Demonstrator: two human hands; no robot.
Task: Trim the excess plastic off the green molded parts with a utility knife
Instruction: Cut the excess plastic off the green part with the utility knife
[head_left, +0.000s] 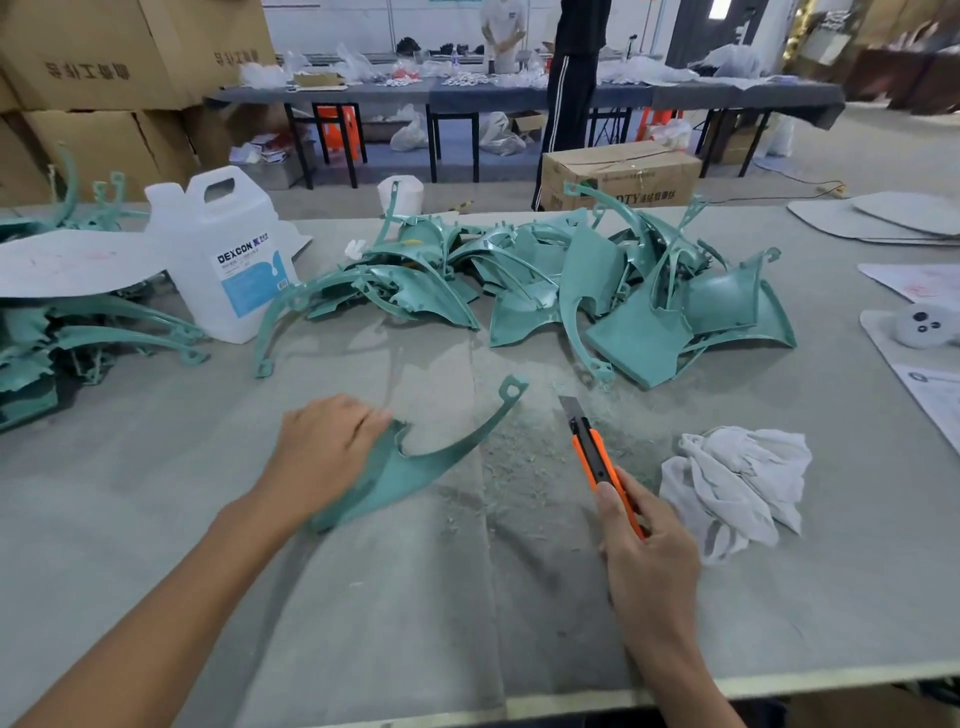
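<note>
Green molded part (415, 470) lies flat on the desk (363, 613) towards its front edge, its left end under the flattened left hand (332, 447), while the right hand (649, 556) wraps its fingers round the orange utility knife (597, 457), blade out, just beside the part and not touching it

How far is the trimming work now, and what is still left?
Done: green shavings litter the table, so some cutting has happened. In hand: the left hand rests on one green part; the right hand holds the utility knife, blade clear of it. Left: the pile of green parts behind looks untrimmed.
</note>
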